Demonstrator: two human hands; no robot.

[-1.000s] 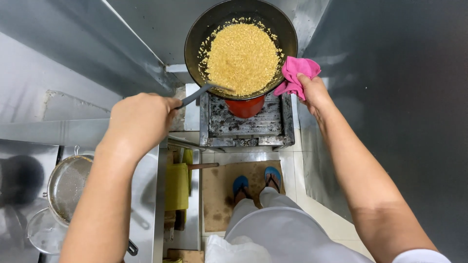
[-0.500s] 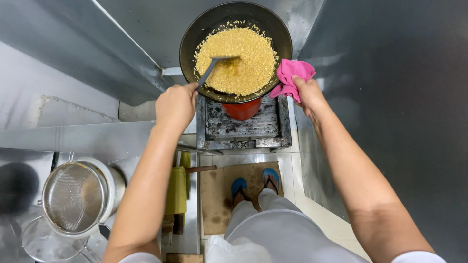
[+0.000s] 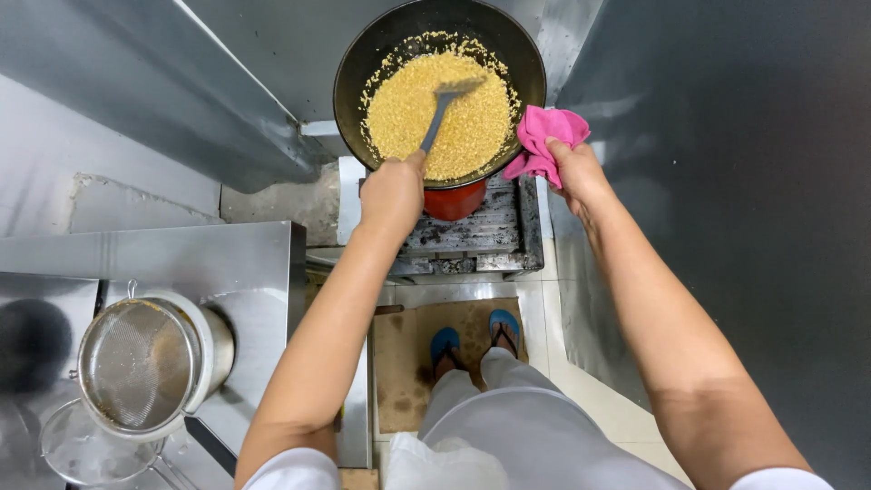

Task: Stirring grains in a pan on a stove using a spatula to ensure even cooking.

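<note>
Stirring: your left hand [image 3: 392,192] is closed in a fist around the end of a grey spatula [image 3: 442,109], whose blade lies in the yellow grains [image 3: 435,118] heaped in the wide black wok [image 3: 363,63]. Your right hand [image 3: 578,174] pinches a pink cloth [image 3: 546,141] against the wok's right rim, fingers curled over the fabric.

Wok position: on a red burner ring [image 3: 454,201] over a dark, soot-marked stove [image 3: 494,227], between metal walls.

Handling, judged: the wok looks heavy and stiff with that load, and probably hot, so the cloth-padded rim is the sensible place to hold. The grains are loose and light; some cling high on the far wall and could spill over the rim. The spatula is rigid and slim, and is best held at the far end of the handle, as you hold it.

On the steel surface [image 3: 245,263] at left: a round mesh strainer [image 3: 136,363] resting in a white pot [image 3: 213,340].

Packages, labels, signs: none visible.
</note>
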